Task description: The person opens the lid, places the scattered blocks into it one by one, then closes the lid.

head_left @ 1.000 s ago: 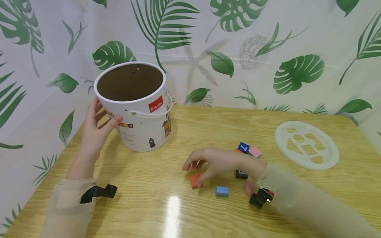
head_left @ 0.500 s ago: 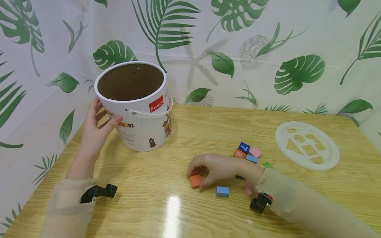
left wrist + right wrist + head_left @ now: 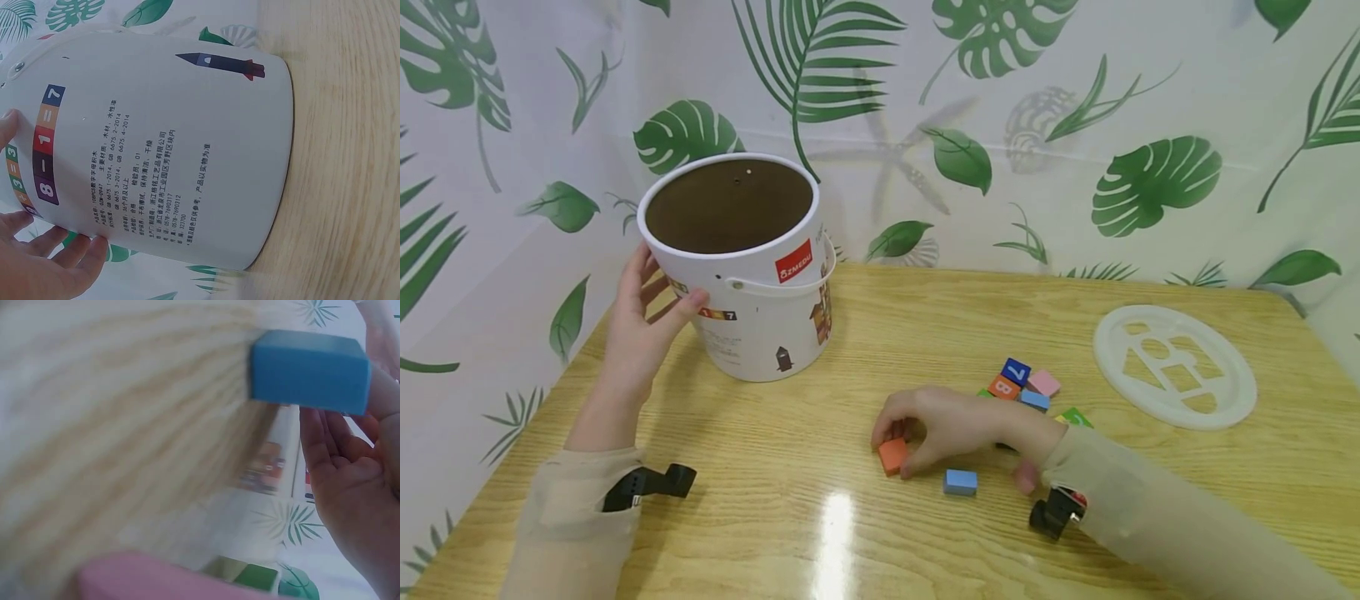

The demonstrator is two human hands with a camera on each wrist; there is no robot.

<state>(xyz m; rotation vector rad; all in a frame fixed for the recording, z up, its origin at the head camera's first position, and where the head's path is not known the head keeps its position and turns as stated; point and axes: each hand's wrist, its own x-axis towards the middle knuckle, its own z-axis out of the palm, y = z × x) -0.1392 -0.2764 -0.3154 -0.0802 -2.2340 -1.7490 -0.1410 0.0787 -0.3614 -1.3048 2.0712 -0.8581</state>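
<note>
On the left of the head view stands a white bucket (image 3: pixel 760 325) with a wire-thin white handle and a red label. My left hand (image 3: pixel 643 333) holds its left side, thumb in front and fingers round toward the back; the left wrist view shows the bucket's printed wall (image 3: pixel 156 144) beside the fingers (image 3: pixel 94 256). Low over the table, my right hand (image 3: pixel 943 425) pinches a small orange-red block (image 3: pixel 893 457) between thumb and fingers. Just right of the thumb lies a blue block (image 3: pixel 960 482), which looms large in the right wrist view.
Behind the right wrist lie several blocks, among them a blue one marked 7 (image 3: pixel 1016 372), an orange one marked B (image 3: pixel 1003 387) and a pink one (image 3: pixel 1043 383). A white round plate with cut-out shapes (image 3: pixel 1108 358) lies at the right. A leaf-patterned cloth (image 3: pixel 880 167) backs the table.
My right hand has lowered onto the orange-red block, and its thumb and fingers have closed on the block's sides. The left hand and the bucket have stayed still.
</note>
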